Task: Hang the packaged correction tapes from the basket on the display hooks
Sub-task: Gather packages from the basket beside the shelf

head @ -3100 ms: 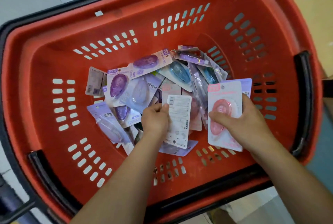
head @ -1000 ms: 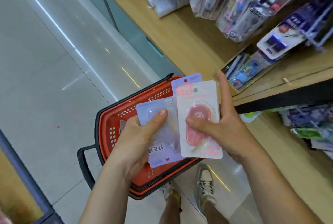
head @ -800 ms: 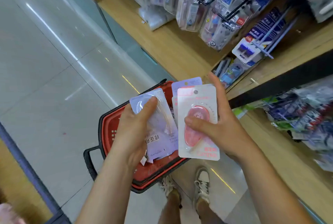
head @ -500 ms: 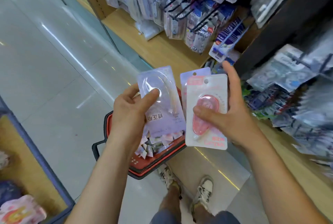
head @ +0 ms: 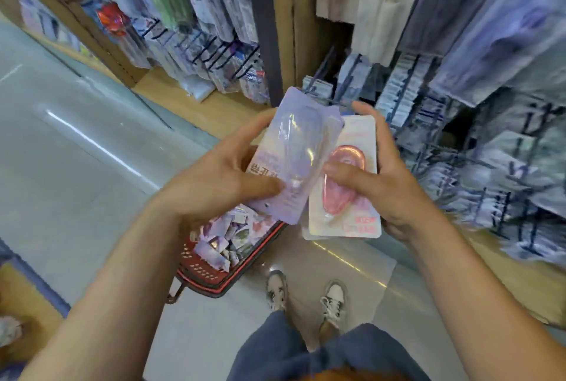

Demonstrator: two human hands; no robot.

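Observation:
My left hand [head: 220, 178] grips a pale purple packaged correction tape [head: 294, 148], thumb across its lower front. My right hand [head: 386, 178] holds a pink packaged correction tape [head: 352, 197] with another pack stacked behind it, thumb pressed on the pink blister. The purple pack overlaps the pink one's left edge. The red basket [head: 214, 276] stands on the floor below my hands, with several packs [head: 226, 236] inside. Display hooks [head: 211, 53] jut from the shelf ahead, loaded with hanging goods; the view is blurred.
A dark upright post [head: 263, 25] divides the shelving. More hooks with packaged stationery [head: 407, 96] hang at the right. A wooden shelf ledge [head: 196, 105] runs below the left hooks. My feet [head: 306, 295] stand on the glossy floor beside the basket.
I have lifted both hands with the packs from the basket to the shelf. In the last half second the purple pack has swung right, over the pink pack's edge, and my view has risen.

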